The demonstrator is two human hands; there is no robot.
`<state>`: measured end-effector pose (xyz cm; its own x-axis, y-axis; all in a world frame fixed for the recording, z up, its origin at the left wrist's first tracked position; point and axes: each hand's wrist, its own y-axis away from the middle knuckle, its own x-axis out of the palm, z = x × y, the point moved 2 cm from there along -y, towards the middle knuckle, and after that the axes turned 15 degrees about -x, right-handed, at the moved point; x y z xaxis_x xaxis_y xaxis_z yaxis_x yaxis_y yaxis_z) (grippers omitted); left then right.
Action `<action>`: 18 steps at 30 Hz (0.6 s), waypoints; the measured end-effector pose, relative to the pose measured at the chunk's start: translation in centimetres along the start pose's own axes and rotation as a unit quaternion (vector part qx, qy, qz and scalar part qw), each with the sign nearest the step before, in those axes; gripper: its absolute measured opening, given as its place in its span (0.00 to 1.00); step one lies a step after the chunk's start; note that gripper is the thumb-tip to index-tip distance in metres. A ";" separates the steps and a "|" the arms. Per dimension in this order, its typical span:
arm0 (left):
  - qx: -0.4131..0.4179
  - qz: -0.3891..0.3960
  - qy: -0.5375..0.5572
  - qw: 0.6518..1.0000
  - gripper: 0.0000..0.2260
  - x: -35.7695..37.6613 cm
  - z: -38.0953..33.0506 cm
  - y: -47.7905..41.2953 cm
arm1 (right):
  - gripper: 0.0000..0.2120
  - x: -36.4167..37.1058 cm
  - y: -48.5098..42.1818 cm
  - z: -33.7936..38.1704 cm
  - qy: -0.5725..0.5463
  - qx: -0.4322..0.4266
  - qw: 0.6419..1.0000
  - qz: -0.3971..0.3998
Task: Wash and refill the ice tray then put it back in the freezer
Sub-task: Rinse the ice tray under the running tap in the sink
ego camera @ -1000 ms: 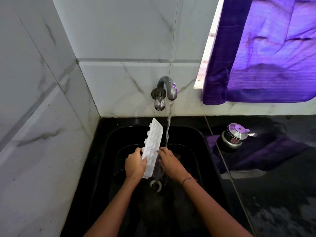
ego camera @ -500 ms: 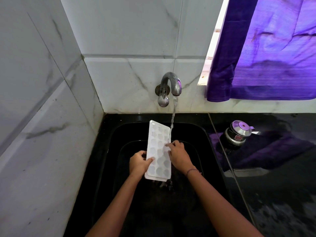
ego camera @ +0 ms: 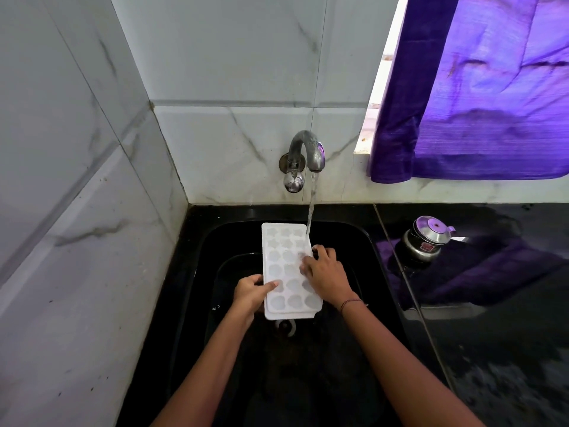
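- A black sink (ego camera: 363, 241) fills the lower middle of the view, set into a black countertop (ego camera: 508, 349) that runs off toward 3 o'clock.
- A metal tap (ego camera: 304, 152) juts from the marbled white wall tiles (ego camera: 215, 72) at 12 o'clock of the sink; a thin stream of water (ego camera: 311, 204) falls from its spout.
- At 3 o'clock of the tap hangs a purple curtain (ego camera: 480, 94); below it, on the countertop at 3 o'clock of the sink, stands a small steel lidded pot (ego camera: 426, 238), well apart from the hands.
- Nothing lies between the tap and the white ice tray (ego camera: 284, 260); the stream meets the tray's far right corner.
- The tray is held over the sink, cavities facing up, long axis running from 12 to 6 o'clock, directly above the drain (ego camera: 286, 326).
- The left hand (ego camera: 251, 292) grasps the tray's left edge near the near end, thumb lying on the top face, fingers curled underneath out of sight.
- The right hand (ego camera: 326, 272) sits at 3 o'clock of the tray, fingers bent and spread over the right-hand cavities and rim, pressing on the top face; whether it wraps the edge cannot be told.
- Both forearms rise from 6 o'clock and converge on the tray; a thin bracelet (ego camera: 351, 302) circles the right wrist.
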<state>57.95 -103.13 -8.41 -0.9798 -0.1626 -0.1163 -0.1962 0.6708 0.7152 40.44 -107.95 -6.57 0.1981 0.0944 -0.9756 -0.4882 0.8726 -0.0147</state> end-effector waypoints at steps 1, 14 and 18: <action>0.000 0.004 0.007 1.000 0.09 0.0 -0.2 0.1 | 0.18 -0.3 0.0 0.0 -0.005 -0.003 1.000 0.004; 0.027 0.020 0.017 0.999 0.09 0.7 -2.3 1.3 | 0.19 -4.0 -0.8 -0.1 -0.030 -0.005 1.000 -0.002; 0.032 0.034 0.027 0.999 0.09 1.5 -3.1 2.0 | 0.17 -4.9 -1.4 0.9 -0.012 -0.035 0.999 0.008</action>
<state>56.23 -104.26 -5.00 -0.9878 -0.1525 -0.0304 -0.1329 0.7261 0.6746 40.93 -109.15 -1.57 0.2084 0.1205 -0.9706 -0.5504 0.8348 -0.0145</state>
